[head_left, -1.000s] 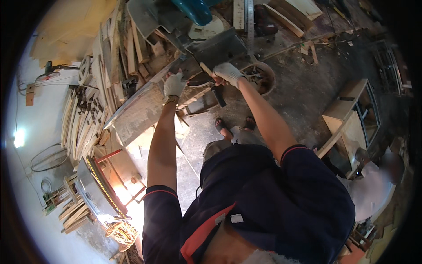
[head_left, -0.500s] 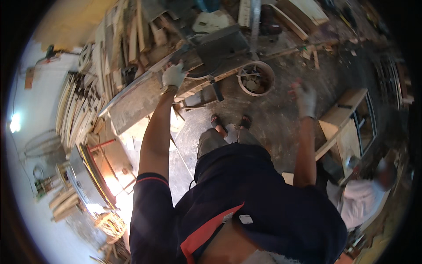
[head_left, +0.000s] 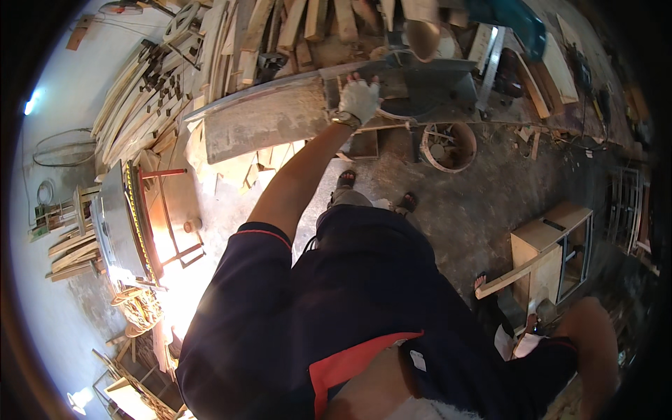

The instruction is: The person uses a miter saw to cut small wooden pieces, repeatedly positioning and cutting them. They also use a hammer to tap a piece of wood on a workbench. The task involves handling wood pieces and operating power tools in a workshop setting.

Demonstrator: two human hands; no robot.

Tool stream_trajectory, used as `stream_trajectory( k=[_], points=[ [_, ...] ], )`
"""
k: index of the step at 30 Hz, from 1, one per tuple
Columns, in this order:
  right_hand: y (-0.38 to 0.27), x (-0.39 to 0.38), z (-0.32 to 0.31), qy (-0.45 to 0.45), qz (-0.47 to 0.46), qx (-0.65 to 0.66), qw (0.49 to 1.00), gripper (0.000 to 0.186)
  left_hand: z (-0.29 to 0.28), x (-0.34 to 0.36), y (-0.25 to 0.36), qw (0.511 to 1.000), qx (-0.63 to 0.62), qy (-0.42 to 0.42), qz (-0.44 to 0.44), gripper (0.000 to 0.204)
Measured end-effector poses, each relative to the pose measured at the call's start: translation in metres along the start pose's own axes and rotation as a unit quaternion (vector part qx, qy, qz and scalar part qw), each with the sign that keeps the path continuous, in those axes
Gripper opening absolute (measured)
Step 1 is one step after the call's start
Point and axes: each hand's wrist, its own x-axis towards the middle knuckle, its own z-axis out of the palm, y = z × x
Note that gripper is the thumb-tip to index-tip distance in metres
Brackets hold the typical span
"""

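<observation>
My left hand (head_left: 360, 99), in a pale glove with bare fingertips and a watch (head_left: 346, 119) at the wrist, reaches forward to the long workbench (head_left: 259, 126). Its fingers are stretched out and slightly apart over the worn top, with nothing gripped in them; whether the palm presses down I cannot tell. Just right of it stands a dark metal plate (head_left: 444, 87) on the bench. My right arm (head_left: 595, 343) bends back at the lower right rim, and its hand is out of the picture.
A round bucket (head_left: 448, 148) with scraps stands on the floor before the bench. Wooden strips (head_left: 294, 28) lie behind it, near a blue-green object (head_left: 514, 24). A wooden cabinet frame (head_left: 549, 241) stands at right, with another person's foot (head_left: 480, 281) beside it. A red-framed stand (head_left: 164, 210) is at left.
My right hand, earlier out over the floor at right, has swung back out of view. The bench and my left hand appear farther right, the hand at about the same spot along the bench.
</observation>
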Motion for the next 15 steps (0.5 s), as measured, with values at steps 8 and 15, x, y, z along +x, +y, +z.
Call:
stream_trajectory(
  k=[8, 15],
  points=[
    [0.012, 0.098, 0.074, -0.274, 0.1, -0.02, 0.956, 0.044, 0.077, 0.023, 0.0, 0.985, -0.155, 0.027, -0.064, 0.074],
    [0.017, 0.14, 0.095, -0.312, 0.193, 0.014, 0.93, 0.043, 0.1, 0.02, 0.01, 0.966, -0.234, 0.069, -0.085, 0.079]
  ],
)
